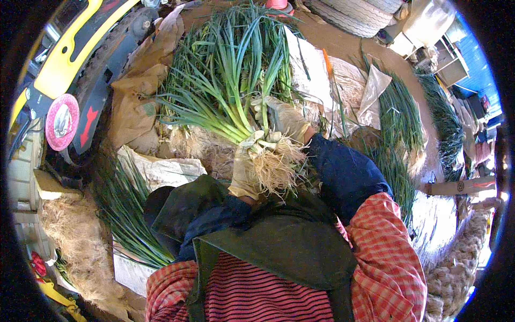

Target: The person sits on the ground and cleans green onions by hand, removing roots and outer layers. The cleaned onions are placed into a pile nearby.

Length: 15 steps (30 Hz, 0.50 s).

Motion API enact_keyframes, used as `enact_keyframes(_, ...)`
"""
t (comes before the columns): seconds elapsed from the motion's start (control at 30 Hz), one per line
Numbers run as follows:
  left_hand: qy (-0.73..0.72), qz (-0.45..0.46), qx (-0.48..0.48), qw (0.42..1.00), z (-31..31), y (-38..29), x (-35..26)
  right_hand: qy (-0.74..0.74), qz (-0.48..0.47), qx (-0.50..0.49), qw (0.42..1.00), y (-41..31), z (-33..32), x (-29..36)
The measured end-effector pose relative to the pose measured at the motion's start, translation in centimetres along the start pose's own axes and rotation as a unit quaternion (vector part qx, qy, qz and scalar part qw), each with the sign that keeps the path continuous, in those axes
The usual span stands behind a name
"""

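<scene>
My gloved left hand [245, 169] is closed around the lower stalks of a bunch of green onions [231, 120], just above their pale, stringy roots [275, 169]. The leaves fan up and to the left. At the right side of the bunch, my gloved right hand [283, 116] has its fingers around the lower part of a separate green onion stalk [264, 110]. A large heap of green onions [209, 48] lies beyond both hands, its leaves pointing away from me. The palms of both gloves are partly hidden.
Brown sheeting [136, 108] and a white sack [165, 167] lie at the left, beside yellow-framed machinery [60, 72]. More green onions lie at the left [124, 217] and right [398, 116]. Pink twine [277, 6] and tyres [354, 16] are at the far side.
</scene>
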<state>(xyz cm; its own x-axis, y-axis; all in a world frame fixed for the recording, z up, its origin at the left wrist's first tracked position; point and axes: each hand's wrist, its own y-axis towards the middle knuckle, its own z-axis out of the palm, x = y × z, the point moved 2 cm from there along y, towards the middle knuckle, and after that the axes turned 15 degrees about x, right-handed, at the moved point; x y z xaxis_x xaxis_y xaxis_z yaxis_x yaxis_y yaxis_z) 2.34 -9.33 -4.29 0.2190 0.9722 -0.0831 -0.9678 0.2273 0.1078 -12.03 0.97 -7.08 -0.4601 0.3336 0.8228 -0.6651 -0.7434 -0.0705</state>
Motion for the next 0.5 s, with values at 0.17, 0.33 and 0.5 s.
enact_keyframes(0.17,-0.004,-0.043,0.035,0.998,-0.4,-0.4,-0.1,-0.053,-0.016,-0.119,0.991,-0.8,-0.2,-0.9)
enact_keyframes(0.33,-0.001,-0.009,-0.001,1.000,-1.4,0.1,-0.5,-0.356,-0.076,-0.151,0.919,-2.1,0.3,0.3)
enact_keyframes(0.5,-0.097,0.046,0.066,0.992,-2.5,0.2,-1.1,-0.236,0.030,-0.127,0.963,-3.3,3.0,1.1)
